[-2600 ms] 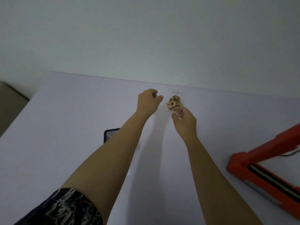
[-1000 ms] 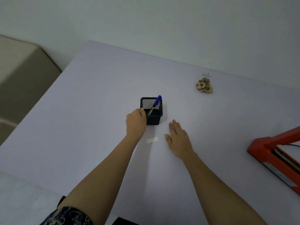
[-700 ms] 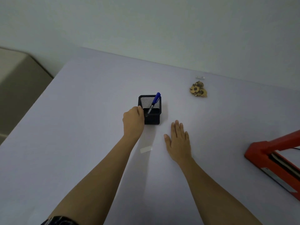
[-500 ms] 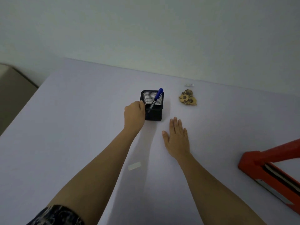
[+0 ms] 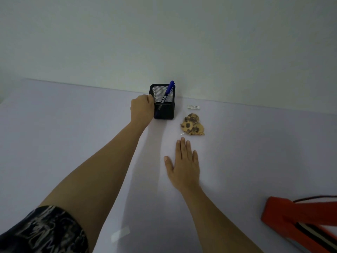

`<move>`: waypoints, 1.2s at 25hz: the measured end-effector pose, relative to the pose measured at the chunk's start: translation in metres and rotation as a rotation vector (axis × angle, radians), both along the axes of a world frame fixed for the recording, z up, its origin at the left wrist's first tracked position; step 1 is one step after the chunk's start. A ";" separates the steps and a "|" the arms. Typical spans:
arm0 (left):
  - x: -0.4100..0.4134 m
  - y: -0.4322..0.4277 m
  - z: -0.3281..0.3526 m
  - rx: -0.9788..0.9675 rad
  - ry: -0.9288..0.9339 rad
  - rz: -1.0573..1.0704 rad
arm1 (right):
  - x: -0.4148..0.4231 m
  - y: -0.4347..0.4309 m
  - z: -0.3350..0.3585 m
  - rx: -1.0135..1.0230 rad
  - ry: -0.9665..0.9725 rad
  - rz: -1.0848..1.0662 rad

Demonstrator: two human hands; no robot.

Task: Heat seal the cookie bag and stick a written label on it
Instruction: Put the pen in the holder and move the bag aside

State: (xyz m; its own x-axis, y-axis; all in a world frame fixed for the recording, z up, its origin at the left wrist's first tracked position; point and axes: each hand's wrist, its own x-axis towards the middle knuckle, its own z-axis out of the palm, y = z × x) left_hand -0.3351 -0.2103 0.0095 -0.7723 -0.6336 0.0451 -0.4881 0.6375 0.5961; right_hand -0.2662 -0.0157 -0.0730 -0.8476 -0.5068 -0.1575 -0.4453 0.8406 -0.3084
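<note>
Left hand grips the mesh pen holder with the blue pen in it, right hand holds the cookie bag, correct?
Not quite. The head view shows the right hand lying flat on the table, short of the cookie bag, not holding it. The left hand does grip the pen holder with the blue pen.

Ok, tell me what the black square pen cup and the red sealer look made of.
The black square pen cup: probably metal mesh, matte, upper walls a fine grid. The red heat sealer: smooth, uniform colour; painted metal or plastic, unclear.
</note>
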 end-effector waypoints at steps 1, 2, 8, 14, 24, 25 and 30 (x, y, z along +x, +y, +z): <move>-0.005 0.000 0.001 -0.005 -0.008 -0.010 | 0.000 0.000 0.000 -0.002 0.003 -0.003; -0.010 -0.001 0.001 0.003 -0.005 -0.010 | 0.000 0.000 0.001 -0.001 0.004 -0.003; -0.020 0.000 0.000 0.005 -0.041 -0.020 | 0.000 0.000 0.000 0.010 0.021 0.003; -0.017 0.002 -0.003 0.049 -0.028 0.015 | -0.001 0.000 -0.003 0.024 0.029 0.001; 0.185 0.065 -0.019 0.163 -0.102 -0.127 | 0.093 0.024 0.006 0.067 -0.013 0.034; 0.213 0.071 -0.022 0.170 -0.099 -0.122 | 0.114 0.029 0.007 0.058 0.004 0.014; 0.330 0.087 -0.040 0.175 -0.073 -0.088 | 0.201 0.043 0.011 0.026 0.030 -0.051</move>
State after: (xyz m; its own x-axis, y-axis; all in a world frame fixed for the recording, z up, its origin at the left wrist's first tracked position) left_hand -0.0056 -0.1231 -0.0307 -0.8222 -0.5569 -0.1177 -0.4810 0.5693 0.6667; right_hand -0.0653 0.0273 -0.0624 -0.8768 -0.4588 -0.1438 -0.4104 0.8700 -0.2733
